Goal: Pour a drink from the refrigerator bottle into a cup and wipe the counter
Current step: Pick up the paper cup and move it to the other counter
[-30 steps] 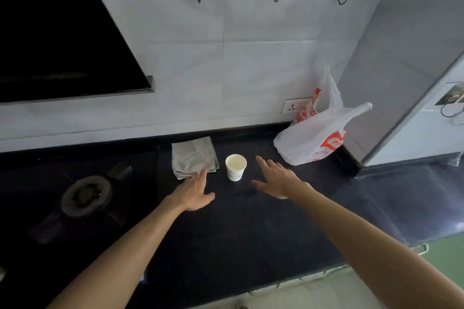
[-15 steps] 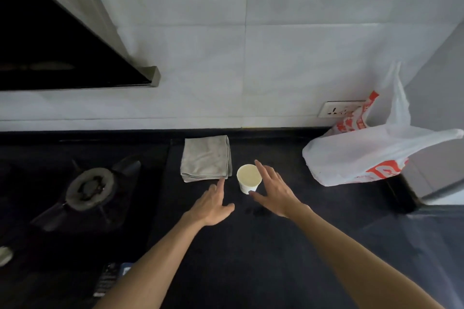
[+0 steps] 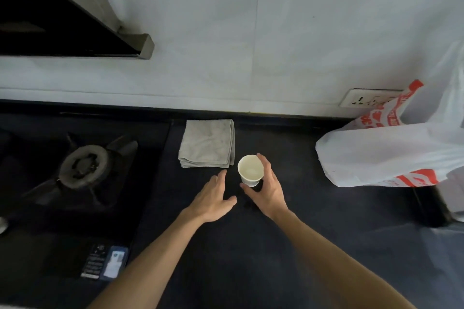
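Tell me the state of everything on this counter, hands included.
cup: upright, top open, gripped by the right hand
right hand: fingers and thumb curled round the cup
left hand: open, fingers straight, holding nothing
cloth: folded, lying flat by the wall
burner: unlit, nothing on it
bag: slumped on its side against the wall
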`<state>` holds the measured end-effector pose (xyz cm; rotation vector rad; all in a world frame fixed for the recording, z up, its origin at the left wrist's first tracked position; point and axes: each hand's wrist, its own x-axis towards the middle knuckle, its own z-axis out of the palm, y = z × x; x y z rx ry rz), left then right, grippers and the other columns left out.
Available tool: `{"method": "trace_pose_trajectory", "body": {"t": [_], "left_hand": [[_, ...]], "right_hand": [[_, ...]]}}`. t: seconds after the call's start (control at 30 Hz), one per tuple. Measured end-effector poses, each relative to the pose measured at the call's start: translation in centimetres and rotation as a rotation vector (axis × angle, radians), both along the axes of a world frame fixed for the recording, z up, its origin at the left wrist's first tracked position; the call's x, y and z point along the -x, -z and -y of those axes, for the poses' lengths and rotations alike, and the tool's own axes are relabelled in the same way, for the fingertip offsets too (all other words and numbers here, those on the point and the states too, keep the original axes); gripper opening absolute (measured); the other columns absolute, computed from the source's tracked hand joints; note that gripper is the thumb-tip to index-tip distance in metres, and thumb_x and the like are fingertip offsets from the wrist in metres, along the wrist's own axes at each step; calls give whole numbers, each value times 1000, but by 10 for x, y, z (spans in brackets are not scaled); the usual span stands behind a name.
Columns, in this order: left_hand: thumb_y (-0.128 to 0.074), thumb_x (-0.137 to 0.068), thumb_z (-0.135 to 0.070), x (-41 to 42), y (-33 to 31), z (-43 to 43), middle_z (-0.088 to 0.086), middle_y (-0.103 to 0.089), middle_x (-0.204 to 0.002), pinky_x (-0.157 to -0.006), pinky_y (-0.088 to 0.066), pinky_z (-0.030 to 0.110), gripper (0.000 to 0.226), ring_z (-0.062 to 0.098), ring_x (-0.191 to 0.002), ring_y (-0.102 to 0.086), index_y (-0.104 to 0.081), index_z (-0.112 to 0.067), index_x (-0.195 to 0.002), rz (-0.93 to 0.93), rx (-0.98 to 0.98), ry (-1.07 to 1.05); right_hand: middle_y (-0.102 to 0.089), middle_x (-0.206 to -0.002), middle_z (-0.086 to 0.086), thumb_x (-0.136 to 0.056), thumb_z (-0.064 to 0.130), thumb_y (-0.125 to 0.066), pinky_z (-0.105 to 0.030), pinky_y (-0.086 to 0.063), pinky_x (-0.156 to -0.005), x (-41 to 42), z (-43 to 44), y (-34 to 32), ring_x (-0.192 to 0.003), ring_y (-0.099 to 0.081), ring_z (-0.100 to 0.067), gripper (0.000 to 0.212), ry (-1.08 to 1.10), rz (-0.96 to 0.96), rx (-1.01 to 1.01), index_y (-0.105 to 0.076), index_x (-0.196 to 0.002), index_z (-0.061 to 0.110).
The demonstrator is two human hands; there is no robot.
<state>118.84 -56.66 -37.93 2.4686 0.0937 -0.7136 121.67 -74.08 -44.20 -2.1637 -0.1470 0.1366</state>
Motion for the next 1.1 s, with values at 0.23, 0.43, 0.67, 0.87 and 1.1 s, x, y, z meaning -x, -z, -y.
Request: {"method": "trace_pose_trajectory", "body": {"t": [0.23,0.43,0.67,0.87,1.1], "left_hand": [[-50,-94,-32,-2,-5,1,11,-34,-154,-109,-35,37,75,26,-138,-41,-12,-22,-158,-63,195,-176],[-35,-104,-41,-17,-31,13,12,-51,-134,-106,-44,48,43,28,-119,-52,-43,-13,-136,-81,616,-701],[-35,-103,-48,-24,-63,6,20,-64,-119,-96,-50,51,53,36,-110,-62,-55,-9,-132,-72,1003,-1020],[-33,-102,-53,-11,-81,-19,24,-63,-124,-96,-47,52,59,38,-113,-61,-57,-7,-129,-46,1226,-1122],[-33,-102,-52,26,-91,-55,26,-62,-124,-87,-48,50,62,40,-113,-61,-55,-3,-131,-30,1341,-1244]], "right_hand": [[-50,-139,7,-82,27,-78,-31,-48,-100,-8,-3,-11,-123,-50,-14,79,9,85,0,-30,-145,28],[-55,-130,8,-82,34,-77,-24,-48,-92,-18,-6,-50,-114,-53,-11,78,-84,165,-24,-29,-144,30],[-55,-123,13,-81,37,-76,-16,-47,-87,-21,-17,-95,-109,-55,-6,75,-222,192,-56,-29,-139,37],[-56,-122,14,-81,36,-77,-17,-49,-86,-16,-38,-113,-109,-56,-4,74,-291,203,-78,-30,-138,38],[-56,-124,11,-80,41,-77,-21,-53,-86,5,-77,-123,-111,-57,-8,75,-413,190,-91,-29,-138,43]]}}
